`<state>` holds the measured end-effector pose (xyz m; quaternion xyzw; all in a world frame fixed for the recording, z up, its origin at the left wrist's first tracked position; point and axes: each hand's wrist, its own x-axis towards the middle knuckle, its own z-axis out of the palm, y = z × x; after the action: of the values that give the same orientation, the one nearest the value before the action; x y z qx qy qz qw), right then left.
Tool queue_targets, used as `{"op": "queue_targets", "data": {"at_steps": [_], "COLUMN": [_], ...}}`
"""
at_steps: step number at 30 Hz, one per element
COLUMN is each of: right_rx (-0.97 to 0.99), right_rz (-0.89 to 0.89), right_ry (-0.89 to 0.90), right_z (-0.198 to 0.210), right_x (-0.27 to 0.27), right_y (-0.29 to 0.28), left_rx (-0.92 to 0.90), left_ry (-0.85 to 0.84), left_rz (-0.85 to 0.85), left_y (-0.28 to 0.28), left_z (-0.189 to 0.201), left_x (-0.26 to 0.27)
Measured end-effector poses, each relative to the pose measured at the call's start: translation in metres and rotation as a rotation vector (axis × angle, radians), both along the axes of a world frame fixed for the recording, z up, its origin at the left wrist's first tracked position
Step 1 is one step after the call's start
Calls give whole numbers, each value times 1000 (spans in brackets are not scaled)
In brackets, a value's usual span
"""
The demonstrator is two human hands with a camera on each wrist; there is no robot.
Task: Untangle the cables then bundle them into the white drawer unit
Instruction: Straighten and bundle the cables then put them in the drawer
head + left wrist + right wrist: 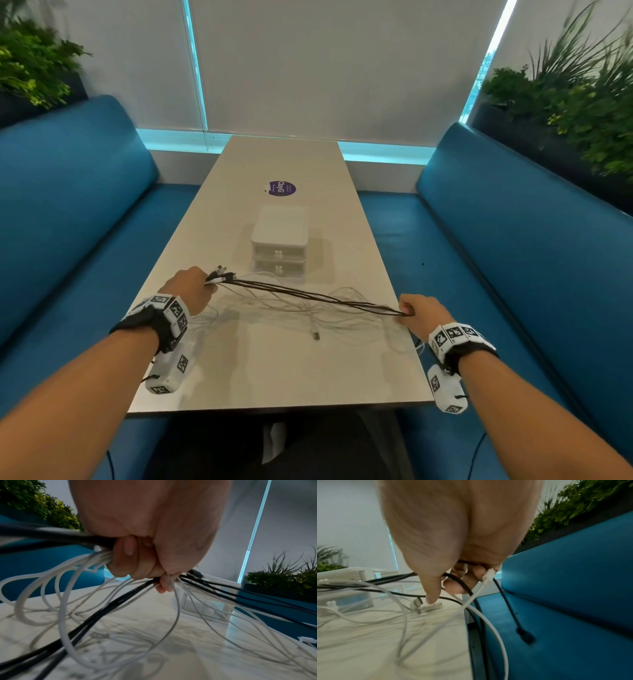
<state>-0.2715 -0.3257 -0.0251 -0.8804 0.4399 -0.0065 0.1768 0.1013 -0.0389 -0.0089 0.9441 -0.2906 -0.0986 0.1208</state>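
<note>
My left hand point(191, 287) point(145, 555) grips a bunch of black and white cable ends above the table's left side, plugs sticking out past the fist. Black cables point(308, 294) point(257, 596) stretch taut from it to my right hand point(419, 310) point(458, 577) at the table's right edge. That hand holds black cable loops and a white cable point(481, 589). White cables point(329, 315) point(65, 601) lie loose and tangled on the table between the hands. The white drawer unit point(279, 245) point(342, 588) stands mid-table, both drawers closed.
The pale table point(274, 373) runs between two blue bench seats point(68, 219) point(513, 240). A purple round sticker point(281, 188) lies beyond the drawer unit. A black plug point(525, 635) dangles off the right edge over the seat. Planters stand behind both benches.
</note>
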Motion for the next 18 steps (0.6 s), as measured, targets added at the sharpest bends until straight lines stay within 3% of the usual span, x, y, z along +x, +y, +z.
{"op": "queue_targets", "data": {"at_steps": [2, 6, 11, 18], "right_rx": [4, -13, -207, -73], "right_rz": [5, 12, -31, -177], "right_ry": [7, 245, 484, 571], "right_z": [0, 3, 18, 5], "right_x": [-1, 0, 9, -11], "right_y": [-1, 0, 8, 7], "left_rx": [-8, -2, -6, -36], "left_ry": [0, -7, 11, 16], "left_rz": [-3, 1, -27, 8], "left_y": [-1, 0, -5, -1], "left_z": [0, 1, 1, 6], "left_x": [-1, -2, -10, -5]}}
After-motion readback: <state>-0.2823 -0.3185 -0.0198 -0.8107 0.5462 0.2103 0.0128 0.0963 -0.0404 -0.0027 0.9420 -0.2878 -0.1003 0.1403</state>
